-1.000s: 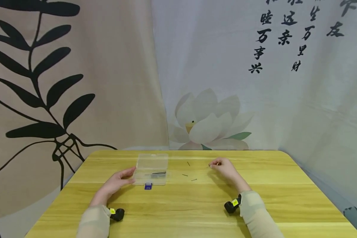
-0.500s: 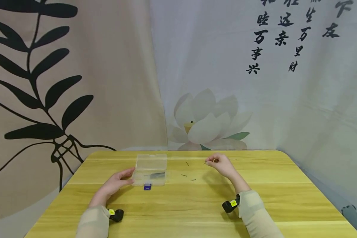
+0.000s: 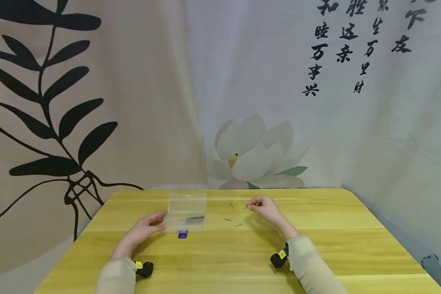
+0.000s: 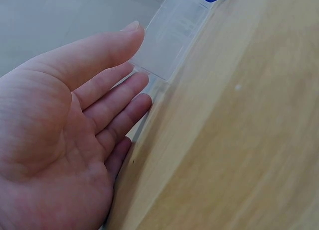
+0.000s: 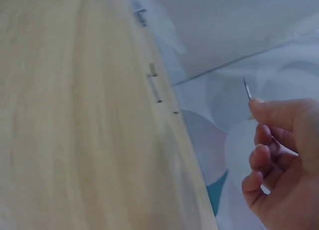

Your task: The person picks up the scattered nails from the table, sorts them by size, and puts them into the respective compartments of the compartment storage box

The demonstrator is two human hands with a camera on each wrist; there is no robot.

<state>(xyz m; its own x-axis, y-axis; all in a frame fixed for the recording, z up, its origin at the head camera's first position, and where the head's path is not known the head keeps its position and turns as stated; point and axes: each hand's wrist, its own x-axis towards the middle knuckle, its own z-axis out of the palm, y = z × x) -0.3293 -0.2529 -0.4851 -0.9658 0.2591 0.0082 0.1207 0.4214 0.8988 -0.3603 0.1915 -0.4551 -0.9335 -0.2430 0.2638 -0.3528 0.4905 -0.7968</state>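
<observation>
A clear plastic box (image 3: 186,204) with its lid raised stands left of centre, a blue clasp (image 3: 182,234) hanging at its front. Several thin dark nails (image 3: 195,217) lie inside. At the box's left end rests my left hand (image 3: 147,226), thumb and fingers extended along it; the left wrist view shows the box end (image 4: 167,46) right at the fingertips. Between thumb and fingers my right hand (image 3: 266,209) pinches a thin metal nail (image 5: 247,89), point outward, above the table. Three loose nails (image 3: 227,219) lie on the wood between box and right hand.
The yellow wood-grain table (image 3: 213,265) reaches back to a printed cloth backdrop (image 3: 150,102). Each wrist carries a small black camera, a left one (image 3: 145,269) and a right one (image 3: 279,258).
My right hand has moved left toward the box, carrying the pinched nail. My left hand stays at the box's end. The head view has tilted slightly upward.
</observation>
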